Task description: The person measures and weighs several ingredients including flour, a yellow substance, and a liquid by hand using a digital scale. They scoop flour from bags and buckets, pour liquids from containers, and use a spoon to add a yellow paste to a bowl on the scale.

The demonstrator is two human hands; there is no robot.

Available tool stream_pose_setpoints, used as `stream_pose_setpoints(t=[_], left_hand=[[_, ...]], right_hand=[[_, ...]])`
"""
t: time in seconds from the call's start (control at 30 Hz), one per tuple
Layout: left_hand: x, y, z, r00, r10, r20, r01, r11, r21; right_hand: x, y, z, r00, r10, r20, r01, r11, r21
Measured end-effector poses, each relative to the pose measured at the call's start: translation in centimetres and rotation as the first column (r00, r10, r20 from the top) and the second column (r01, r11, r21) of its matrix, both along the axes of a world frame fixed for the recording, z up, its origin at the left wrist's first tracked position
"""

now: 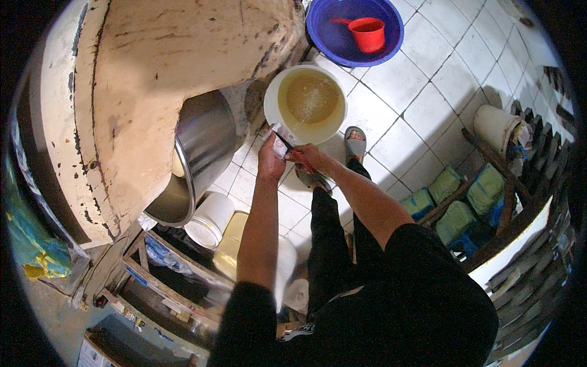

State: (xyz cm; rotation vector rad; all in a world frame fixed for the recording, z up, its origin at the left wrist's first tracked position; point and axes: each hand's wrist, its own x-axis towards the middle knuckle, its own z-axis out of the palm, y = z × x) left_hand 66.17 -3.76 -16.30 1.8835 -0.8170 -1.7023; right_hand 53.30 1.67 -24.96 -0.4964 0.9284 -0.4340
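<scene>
My left hand (271, 158) grips a small white plastic packet (280, 146) beside the near rim of a white bucket (270, 102). A yellowish, cloudy liquid (314, 96) with froth on it lies in the bucket. My right hand (308, 157) is closed around a red-handled tool (304, 163), whose dark, narrow end lies across the packet. Whether this tool is scissors or a knife I cannot tell. Beyond the bucket, a red plastic dipper (368, 35) sits in a blue basin (328, 50).
A worn, cream-painted wooden surface (137, 91) fills the upper left. Beneath it a large steel pot (208, 137) lies tilted, near a white lidded tub (211, 218) and a yellow container (230, 243). Wrapped green bundles (454, 220) and another bucket (495, 126) stand at right.
</scene>
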Motion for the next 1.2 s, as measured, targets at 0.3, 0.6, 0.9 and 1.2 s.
stream_pose_setpoints(t=[0.3,0.6,0.9,1.2], left_hand=[[0.7,1.3,-0.6,0.985,0.110,-0.133,-0.121,0.990,-0.076],[2.8,2.0,-2.6,0.700,0.444,-0.560,-0.404,0.892,0.202],[1.9,1.7,-1.8,0.851,0.406,-0.332,-0.407,0.911,0.069],[3.8,2.7,-0.9,0.925,0.358,-0.129,-0.361,0.933,0.000]], right_hand=[[0.1,-0.3,2.0,0.999,-0.032,0.029,0.030,0.997,0.070],[1.6,0.3,0.7,0.999,0.027,-0.021,-0.027,1.000,0.005],[1.5,-0.2,1.8,0.995,0.070,-0.076,-0.074,0.996,-0.043],[0.1,-1.5,4.2,0.987,0.155,0.028,-0.157,0.984,0.087]])
